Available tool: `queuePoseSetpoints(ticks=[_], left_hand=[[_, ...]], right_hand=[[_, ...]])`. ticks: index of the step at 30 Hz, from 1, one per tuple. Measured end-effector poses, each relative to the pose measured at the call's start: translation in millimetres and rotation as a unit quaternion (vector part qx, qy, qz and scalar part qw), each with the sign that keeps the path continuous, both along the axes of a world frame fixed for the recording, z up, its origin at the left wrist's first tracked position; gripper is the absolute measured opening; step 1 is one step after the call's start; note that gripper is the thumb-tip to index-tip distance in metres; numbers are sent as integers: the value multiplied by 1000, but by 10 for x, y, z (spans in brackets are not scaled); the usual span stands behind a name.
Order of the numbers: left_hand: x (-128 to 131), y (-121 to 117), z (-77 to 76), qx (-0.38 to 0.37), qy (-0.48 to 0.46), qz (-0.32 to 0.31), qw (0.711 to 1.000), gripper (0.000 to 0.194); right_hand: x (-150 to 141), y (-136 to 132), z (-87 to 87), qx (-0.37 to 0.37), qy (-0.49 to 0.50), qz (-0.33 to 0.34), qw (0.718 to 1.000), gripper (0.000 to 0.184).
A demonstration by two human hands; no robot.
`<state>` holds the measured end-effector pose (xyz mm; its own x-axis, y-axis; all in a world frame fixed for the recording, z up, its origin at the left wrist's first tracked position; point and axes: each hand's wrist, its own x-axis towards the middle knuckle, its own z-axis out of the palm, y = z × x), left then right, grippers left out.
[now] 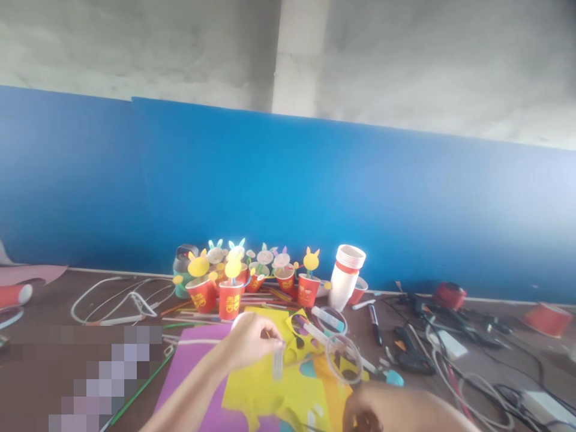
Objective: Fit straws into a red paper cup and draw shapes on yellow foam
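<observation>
In the head view, a small translucent piece (278,365) is gripped between the pinched fingers of the left hand (252,342), above the yellow sheet (256,387). The right hand (364,411) is blurred at that sheet's near right corner; whether its fingers are open or closed cannot be told. Behind the yellow sheet, several red cups (230,303) are already fitted with upright paper animal heads, while the white cups (344,279), beyond its far right corner, are stacked with no head mounted. Holes have been cut in the scraps at its far right side. The counter (36,312) is bounded behind the sheet by a blue panel (288,180). To the sheet's right, movement is judged to be hampered by a glue gun (411,360) and tangled cables (477,378); more room seems to be offered to its left, over the flat purple sheet (180,366).
</observation>
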<state>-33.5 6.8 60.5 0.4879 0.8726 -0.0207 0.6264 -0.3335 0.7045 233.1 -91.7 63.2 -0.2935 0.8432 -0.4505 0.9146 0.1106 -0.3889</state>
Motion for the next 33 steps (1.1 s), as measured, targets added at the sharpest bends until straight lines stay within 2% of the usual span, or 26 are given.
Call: queuePoseSetpoints(ticks=[2, 5, 8, 15, 22, 33], left_hand=[[3, 1, -4, -6, -6, -5, 1000, 23], [2, -10, 7, -13, -8, -15, 1000, 22], [-8, -19, 5, -12, -33, -27, 999, 20], [-40, -26, -26, 17, -71, -70, 995, 10], [-39, -50, -16, 23, -90, -94, 991, 8], [-33, -29, -20, 31, -81, -92, 992, 7]], right_hand=[[43, 67, 75, 16, 14, -13, 1000, 41], [-24, 146, 132, 113, 69, -32, 991, 41], [-163, 197, 181, 185, 87, -10, 979, 39], [-332, 261, 335, 186, 83, 46, 978, 44], [-350, 343, 308, 184, 89, 90, 975, 37], [-356, 348, 294, 164, 113, 60, 978, 36]])
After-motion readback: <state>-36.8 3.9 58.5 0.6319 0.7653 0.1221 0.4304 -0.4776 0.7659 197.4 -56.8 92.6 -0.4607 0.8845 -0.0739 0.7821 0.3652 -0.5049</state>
